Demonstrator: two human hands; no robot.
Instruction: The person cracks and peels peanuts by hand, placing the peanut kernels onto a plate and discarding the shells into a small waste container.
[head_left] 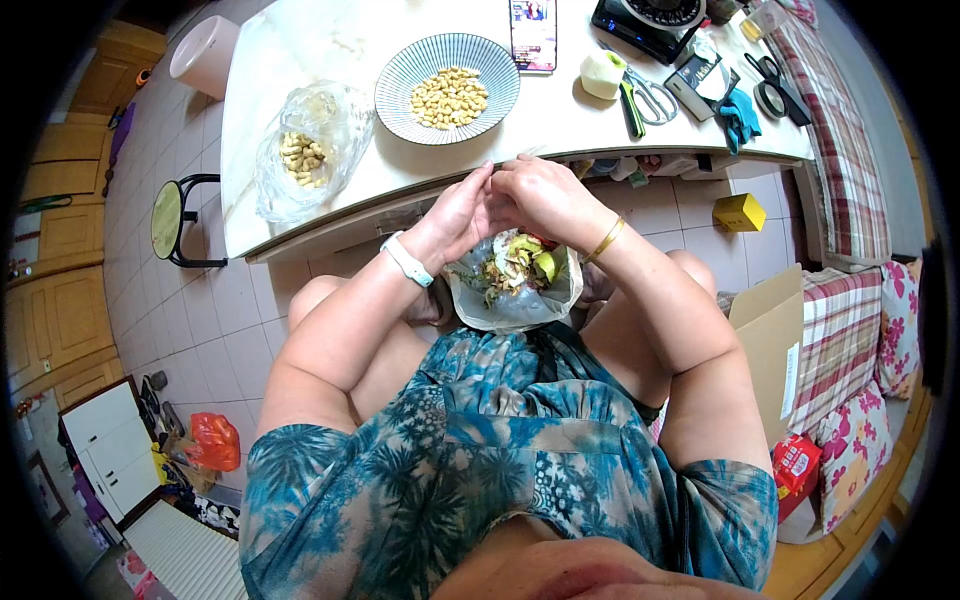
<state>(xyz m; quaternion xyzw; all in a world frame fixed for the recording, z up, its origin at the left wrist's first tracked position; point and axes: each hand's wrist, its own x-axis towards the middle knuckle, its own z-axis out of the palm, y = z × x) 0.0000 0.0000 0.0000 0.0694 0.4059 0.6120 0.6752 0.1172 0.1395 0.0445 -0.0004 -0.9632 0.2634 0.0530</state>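
My left hand [464,214] and my right hand [542,194] meet at the front edge of the table, fingers curled together. Anything between the fingertips is hidden. Just below them, between my knees, an open plastic-lined bin [470,308] holds peels and scraps [522,262]. Beyond my hands on the table is a striped bowl [393,92] with shelled peanuts [449,98] in it. To its left lies a clear plastic bag [283,198] containing unshelled peanuts [303,155].
On the table are a phone [534,38], a pale peeled fruit [602,75], a green-handled tool [631,108], scissors [656,98], a blue cloth [740,118] and a black cooker [648,25]. A stool [168,220] stands left; a yellow box [739,212] sits on the floor at right.
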